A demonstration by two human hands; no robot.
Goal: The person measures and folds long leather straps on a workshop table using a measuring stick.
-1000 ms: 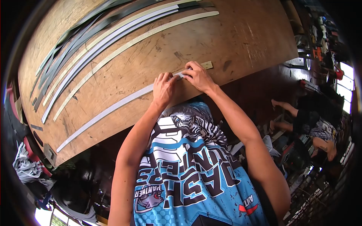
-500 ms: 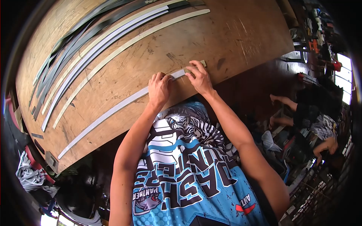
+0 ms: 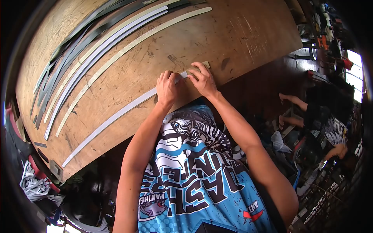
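Fingers (image 3: 172, 79) of both hands press flat on the right end of a long pale strip (image 3: 112, 116), neither hand closed around it. Wooden bench (image 3: 241, 35): broad, scratched top filling the upper view. Bundle of strips (image 3: 81, 50): grey and cream lengths lying side by side along the far left. Pale strip: alone near the bench's near edge, well apart from the bundle. Left hand (image 3: 167, 88) and right hand (image 3: 203, 80): close together at the strip's end. Small tan piece (image 3: 203, 64): just beyond the right fingertips. Progress, judged: one strip in hand; the bundle apparently remains.
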